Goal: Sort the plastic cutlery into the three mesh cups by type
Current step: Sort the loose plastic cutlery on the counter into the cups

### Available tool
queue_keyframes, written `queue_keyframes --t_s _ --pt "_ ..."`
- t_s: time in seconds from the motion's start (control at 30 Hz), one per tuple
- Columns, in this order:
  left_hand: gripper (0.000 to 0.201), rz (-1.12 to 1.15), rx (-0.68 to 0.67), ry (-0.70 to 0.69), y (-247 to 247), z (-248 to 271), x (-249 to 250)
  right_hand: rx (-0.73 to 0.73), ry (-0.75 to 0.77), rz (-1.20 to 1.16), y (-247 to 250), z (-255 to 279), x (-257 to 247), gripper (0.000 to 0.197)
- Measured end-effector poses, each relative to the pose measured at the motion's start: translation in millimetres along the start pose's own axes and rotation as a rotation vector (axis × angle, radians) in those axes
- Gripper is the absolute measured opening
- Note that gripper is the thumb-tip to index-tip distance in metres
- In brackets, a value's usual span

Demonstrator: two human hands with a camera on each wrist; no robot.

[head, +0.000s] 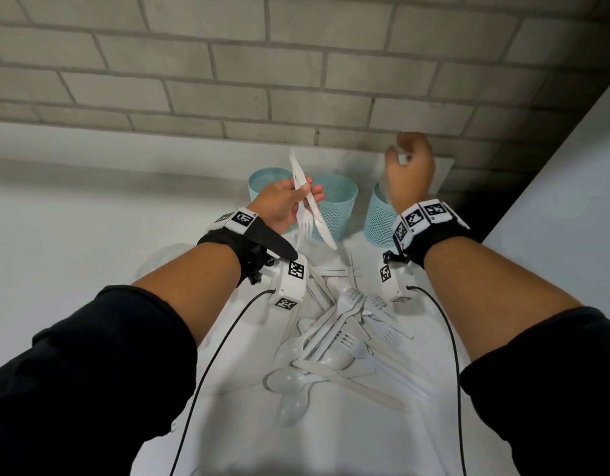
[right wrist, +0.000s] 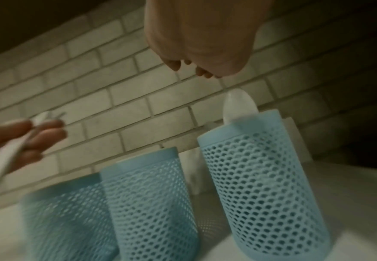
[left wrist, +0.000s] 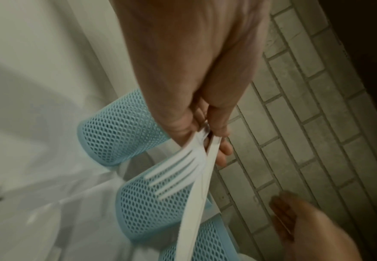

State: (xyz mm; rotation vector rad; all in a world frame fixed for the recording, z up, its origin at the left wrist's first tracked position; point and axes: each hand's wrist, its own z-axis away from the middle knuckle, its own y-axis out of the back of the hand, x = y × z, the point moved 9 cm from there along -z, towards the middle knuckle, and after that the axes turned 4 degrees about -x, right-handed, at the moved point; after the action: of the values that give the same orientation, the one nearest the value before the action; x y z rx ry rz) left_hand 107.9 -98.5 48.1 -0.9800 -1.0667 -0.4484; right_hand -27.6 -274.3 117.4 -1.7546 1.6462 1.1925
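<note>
The place looked like a plain indoor work corner, perhaps in a home or a small studio; which one could not be told. A wall of pale grey painted bricks [head: 296, 63] stood right behind a table covered with a white cloth [head: 73, 218]. On it stood three light blue plastic mesh cups [right wrist: 261, 176], and a loose pile of white plastic forks, spoons and knives [head: 337, 338] lay nearer the person.
</note>
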Motion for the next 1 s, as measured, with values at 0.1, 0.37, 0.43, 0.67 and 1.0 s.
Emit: queue_keyframes --t_s 0.1,0.37,0.43,0.67,1.0 --pt "0.034 0.003 0.06 -0.028 8 3 2 -0.413 -0.054 -0.027 -46 18 -19 0.011" --pt "0.028 0.056 0.184 -0.114 33 15 12 -1.354 -0.472 0.072 -112 112 -12 0.011" --pt "0.037 0.08 0.197 -0.125 39 20 11 -1.275 -0.496 0.037 -114 105 -11 0.004" --pt "0.027 0.127 0.23 -0.07 53 25 10 -0.767 -0.626 -0.358 -112 60 -11 0.012" --pt "0.022 0.143 0.292 -0.083 77 31 16 -0.154 -0.424 -0.534 -104 17 -43 0.019"
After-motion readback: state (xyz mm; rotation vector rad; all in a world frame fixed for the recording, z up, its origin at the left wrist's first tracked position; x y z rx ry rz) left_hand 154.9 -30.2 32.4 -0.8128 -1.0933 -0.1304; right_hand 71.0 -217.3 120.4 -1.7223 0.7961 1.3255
